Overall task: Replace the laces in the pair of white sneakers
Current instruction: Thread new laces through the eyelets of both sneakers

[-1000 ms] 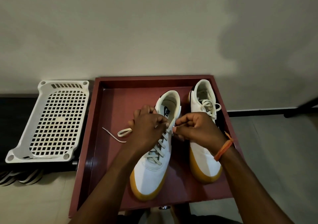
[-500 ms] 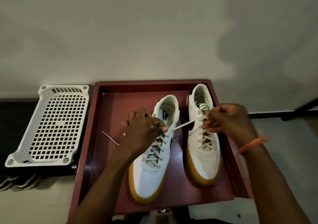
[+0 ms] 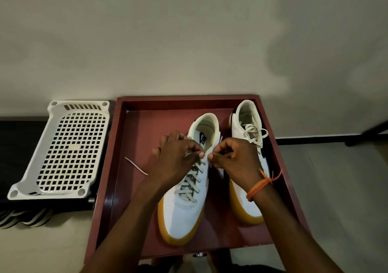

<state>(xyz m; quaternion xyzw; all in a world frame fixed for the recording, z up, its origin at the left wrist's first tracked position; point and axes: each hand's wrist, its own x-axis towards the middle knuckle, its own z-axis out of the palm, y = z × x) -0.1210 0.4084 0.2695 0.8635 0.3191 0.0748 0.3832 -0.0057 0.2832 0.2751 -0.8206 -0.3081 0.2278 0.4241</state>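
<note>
Two hands lacing a white sneaker in a red tray

The left hand (image 3: 176,159) and right hand (image 3: 237,157) pinch the lace (image 3: 192,180) at the left sneaker's (image 3: 184,212) top eyelets; the right sneaker (image 3: 249,126) sits tied beside it in the tray (image 3: 134,188).

Sneakers (image 3: 184,212): smooth matt white uppers, glossy mustard rubber-like soles; flat woven cloth laces (image 3: 192,180); tray (image 3: 126,188) glossy maroon; perforated rack (image 3: 63,146) white plastic.

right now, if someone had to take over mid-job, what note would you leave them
Left hand pinches the lace at the top eyelets of the left sneaker; right hand pinches the other side.
Both sneakers stand in the red tray; a loose lace end trails left.
Done: right sneaker laced and tied; left one laced to near the top.
Left: finish the top eyelets and tie.
</note>
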